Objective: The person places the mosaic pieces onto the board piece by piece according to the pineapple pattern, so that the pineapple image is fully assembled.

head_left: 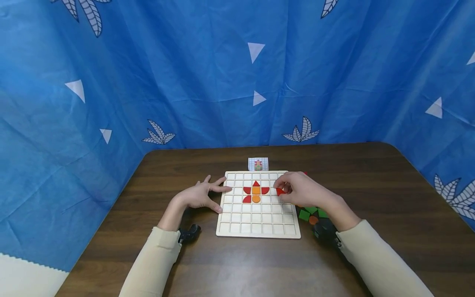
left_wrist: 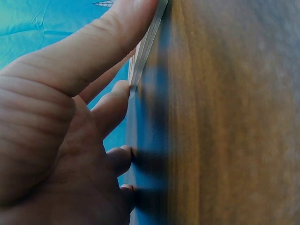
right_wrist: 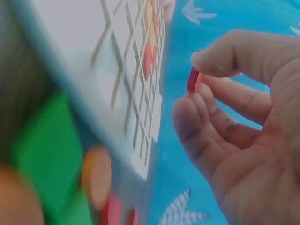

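Observation:
A white gridded board (head_left: 256,218) lies on the table. Near its middle a red triangle (head_left: 256,184) tops an orange square (head_left: 256,190), flanked by two red quarter circles (head_left: 265,190). Below the square come an orange disc (head_left: 256,199) and, to its left, another red quarter circle (head_left: 247,199). My right hand (head_left: 304,190) pinches a small red piece (right_wrist: 193,80) between thumb and fingers, over the board's right side; its full outline is partly hidden. With fingers spread, my left hand (head_left: 200,195) rests at the board's left edge, thumb and fingertips right at the rim.
Loose green squares (head_left: 304,215), an orange disc (head_left: 313,220) and some red pieces lie right of the board, partly under my right arm. A printed pattern card (head_left: 258,164) sits behind the board. Blue curtain (head_left: 215,82) hangs beyond the dark wooden table (head_left: 237,268).

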`<state>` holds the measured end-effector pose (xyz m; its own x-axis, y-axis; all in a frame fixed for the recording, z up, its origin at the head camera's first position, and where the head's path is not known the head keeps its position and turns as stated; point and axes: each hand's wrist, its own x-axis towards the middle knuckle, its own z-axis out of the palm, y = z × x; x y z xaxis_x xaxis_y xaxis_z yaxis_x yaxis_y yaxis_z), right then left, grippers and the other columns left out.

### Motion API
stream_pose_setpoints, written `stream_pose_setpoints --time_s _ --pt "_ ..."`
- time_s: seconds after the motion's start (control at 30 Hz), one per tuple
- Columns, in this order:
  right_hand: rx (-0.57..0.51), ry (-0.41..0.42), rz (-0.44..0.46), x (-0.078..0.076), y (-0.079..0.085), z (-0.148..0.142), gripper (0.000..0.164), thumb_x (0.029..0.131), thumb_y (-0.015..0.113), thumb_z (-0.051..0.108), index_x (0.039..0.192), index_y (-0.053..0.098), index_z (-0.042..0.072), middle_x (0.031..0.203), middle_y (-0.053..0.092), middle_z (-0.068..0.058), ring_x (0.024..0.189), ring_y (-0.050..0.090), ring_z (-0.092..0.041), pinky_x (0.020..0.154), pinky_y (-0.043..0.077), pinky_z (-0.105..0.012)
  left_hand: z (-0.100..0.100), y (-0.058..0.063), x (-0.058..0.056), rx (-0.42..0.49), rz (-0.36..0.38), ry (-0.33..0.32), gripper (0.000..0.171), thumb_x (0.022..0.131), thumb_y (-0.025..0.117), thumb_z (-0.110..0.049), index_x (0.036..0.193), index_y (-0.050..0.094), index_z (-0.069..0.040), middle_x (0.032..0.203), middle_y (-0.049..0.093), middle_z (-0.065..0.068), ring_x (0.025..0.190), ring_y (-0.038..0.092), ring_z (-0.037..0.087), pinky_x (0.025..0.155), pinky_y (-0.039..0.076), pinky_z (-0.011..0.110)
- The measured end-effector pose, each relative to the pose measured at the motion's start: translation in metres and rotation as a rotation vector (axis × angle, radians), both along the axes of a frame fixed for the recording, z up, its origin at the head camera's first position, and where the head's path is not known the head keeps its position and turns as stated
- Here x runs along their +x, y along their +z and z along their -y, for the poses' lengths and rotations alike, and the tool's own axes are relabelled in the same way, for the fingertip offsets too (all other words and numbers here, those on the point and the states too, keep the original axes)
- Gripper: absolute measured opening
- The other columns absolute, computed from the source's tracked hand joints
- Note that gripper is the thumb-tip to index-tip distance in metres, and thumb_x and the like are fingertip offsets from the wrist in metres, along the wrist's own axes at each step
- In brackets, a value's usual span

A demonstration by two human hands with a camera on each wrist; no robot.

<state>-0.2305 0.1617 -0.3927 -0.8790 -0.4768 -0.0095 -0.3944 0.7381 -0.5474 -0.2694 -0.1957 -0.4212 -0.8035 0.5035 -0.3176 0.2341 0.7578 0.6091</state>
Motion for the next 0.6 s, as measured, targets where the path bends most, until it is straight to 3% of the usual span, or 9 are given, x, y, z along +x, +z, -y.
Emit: stream_pose_setpoints --time_s 0.27,0.6 --pt "0.044 -0.005 0.039 -0.002 -0.010 0.037 0.032 0.084 0.081 0.009 0.115 0.075 0.009 0.092 0.065 0.001 0.084 0.055 -0.017 0.073 0.051 -0.028 0.000 0.000 -0.001 0.003 0.001 -0.004 0.075 0.078 0.089 -0.038 0.147 0.058 -0.035 0.173 0.021 -0.006 0.160 -0.012 0.041 0.120 -0.004 0.076" --pt "0.084 0.004 -0.005 0.001 -0.018 0.050 0.026 0.083 0.075 0.003 0.109 0.073 0.008 0.087 0.064 0.001 0.082 0.054 -0.016 0.072 0.049 -0.029 0.002 -0.001 0.000 -0.005 -0.012 -0.015 0.076 0.079 0.089 -0.038 0.148 0.057 -0.034 0.173 0.019 -0.007 0.160 -0.012 0.042 0.120 -0.003 0.076"
